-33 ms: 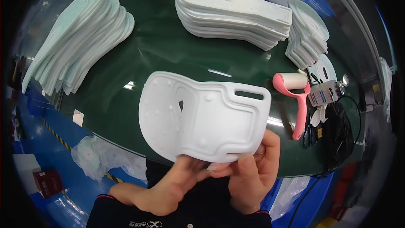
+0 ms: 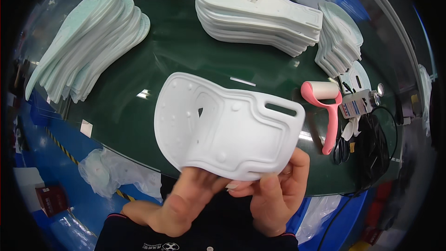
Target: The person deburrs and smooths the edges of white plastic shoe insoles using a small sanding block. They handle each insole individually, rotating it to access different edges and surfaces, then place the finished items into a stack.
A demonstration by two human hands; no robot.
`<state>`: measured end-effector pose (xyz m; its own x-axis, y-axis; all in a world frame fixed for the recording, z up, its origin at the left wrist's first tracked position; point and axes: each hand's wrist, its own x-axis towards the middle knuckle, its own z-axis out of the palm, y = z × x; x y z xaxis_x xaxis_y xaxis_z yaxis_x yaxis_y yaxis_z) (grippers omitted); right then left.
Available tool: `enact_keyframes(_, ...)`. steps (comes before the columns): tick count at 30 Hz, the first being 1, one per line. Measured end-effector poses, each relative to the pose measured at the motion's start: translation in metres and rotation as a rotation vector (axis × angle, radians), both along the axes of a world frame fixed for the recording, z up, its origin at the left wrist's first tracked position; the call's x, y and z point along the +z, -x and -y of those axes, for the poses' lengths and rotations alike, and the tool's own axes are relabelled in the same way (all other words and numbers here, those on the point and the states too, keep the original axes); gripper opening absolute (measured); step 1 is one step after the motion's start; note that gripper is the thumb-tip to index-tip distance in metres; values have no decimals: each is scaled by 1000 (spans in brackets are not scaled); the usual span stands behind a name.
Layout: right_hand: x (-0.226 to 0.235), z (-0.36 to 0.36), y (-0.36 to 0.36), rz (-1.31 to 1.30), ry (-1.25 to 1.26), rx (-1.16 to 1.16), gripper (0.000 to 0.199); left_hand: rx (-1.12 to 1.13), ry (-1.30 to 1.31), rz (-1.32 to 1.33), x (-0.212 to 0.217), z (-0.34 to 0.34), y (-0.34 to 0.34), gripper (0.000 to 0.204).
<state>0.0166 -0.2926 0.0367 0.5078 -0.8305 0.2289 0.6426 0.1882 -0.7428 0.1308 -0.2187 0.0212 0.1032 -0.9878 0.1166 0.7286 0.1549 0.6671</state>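
Note:
Over the table's near side I hold up a bent white moulded plastic panel [image 2: 241, 130]. Its left part curves into a rounded, dimpled scoop; its right part is flatter, with a stepped recess and a long slot near the end. My right hand [image 2: 281, 190] grips the lower right corner, thumb against the near edge and fingers beneath. Under the bend, my left hand [image 2: 186, 200] holds the lower edge, its fingertips partly hidden behind the panel.
Stacked white panels stand at the far left [image 2: 88, 42], far middle [image 2: 255, 14] and far right [image 2: 339, 39] of the dark green table [image 2: 121, 125]. At right lie a pink-handled lint roller [image 2: 331, 116], a clear pump bottle [image 2: 357, 103], scissors [image 2: 341, 151] and a black bag [image 2: 373, 144].
The panel has tilted slightly, its slotted end shifting right and down a little while the rounded end rose. My left hand has moved slightly left along the lower edge.

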Motion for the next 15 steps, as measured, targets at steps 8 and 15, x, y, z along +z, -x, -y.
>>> enact_keyframes(8,11,-15,12,-344,2,110,43,325,-172,342,41,14,-27,45)
enact_keyframes(15,1,-10,31,-235,123,-101,26,299,-182,539,49,19,-37,37)
